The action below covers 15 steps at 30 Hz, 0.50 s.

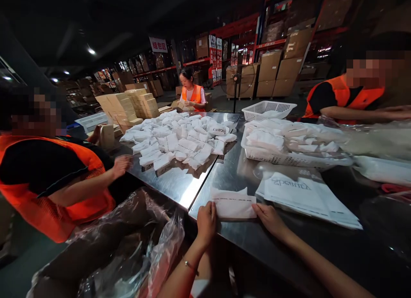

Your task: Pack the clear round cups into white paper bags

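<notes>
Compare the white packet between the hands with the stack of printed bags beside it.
The packet is single, small and pinched by both the left hand and the right hand; the stack of printed bags is many, larger, untouched and bears grey lettering. Both lie flat on the steel table and are white.

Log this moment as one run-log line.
left hand: on white packet | right hand: on same packet | surface: steel table | beside: bag stack
</notes>
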Tool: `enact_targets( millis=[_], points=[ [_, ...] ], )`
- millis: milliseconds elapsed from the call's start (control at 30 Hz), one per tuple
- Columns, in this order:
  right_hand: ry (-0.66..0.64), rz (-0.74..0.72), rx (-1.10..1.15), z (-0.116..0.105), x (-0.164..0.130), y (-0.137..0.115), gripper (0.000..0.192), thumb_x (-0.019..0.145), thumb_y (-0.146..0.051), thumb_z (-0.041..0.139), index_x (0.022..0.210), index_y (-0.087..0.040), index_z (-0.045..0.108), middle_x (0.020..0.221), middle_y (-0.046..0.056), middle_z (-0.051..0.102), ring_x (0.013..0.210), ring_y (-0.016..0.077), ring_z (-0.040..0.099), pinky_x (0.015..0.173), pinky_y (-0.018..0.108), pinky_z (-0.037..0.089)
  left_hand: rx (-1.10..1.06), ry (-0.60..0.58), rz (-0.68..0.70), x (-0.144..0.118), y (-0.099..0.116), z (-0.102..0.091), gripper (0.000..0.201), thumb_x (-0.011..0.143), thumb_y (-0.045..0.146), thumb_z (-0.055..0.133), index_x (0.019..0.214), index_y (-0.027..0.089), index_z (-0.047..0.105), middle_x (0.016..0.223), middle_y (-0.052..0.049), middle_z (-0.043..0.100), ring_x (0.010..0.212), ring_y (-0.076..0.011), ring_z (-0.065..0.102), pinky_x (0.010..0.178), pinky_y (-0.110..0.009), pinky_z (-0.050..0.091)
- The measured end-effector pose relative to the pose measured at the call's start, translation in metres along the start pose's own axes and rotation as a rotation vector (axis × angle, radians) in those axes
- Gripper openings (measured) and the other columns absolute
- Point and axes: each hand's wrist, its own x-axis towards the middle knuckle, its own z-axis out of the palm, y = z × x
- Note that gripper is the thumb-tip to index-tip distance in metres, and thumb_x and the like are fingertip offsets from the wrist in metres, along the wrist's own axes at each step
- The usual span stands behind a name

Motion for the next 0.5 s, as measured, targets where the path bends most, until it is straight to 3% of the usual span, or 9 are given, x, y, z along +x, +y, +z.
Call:
enact_targets(
  millis=[500],
  points=[
    [-0.050, 0.064, -0.077, -0.001, 0.017, -0.009, 0.042, 0.083, -0.052, 0.030, 0.052, -0.024, 0.034, 0.053, 0.003, 0.054, 0.053, 0.0174, 0.047, 0.052, 0.031, 0.031, 0.278, -0.082, -0.088, 0.012, 0.019, -0.010, 0.036, 0.101, 0.026, 0.035, 0.090, 0.017, 0.068, 0.083, -0.012, 0.072, 0.078, -0.0257, 0.068, 0.067, -0.031, 0.040]
  ],
)
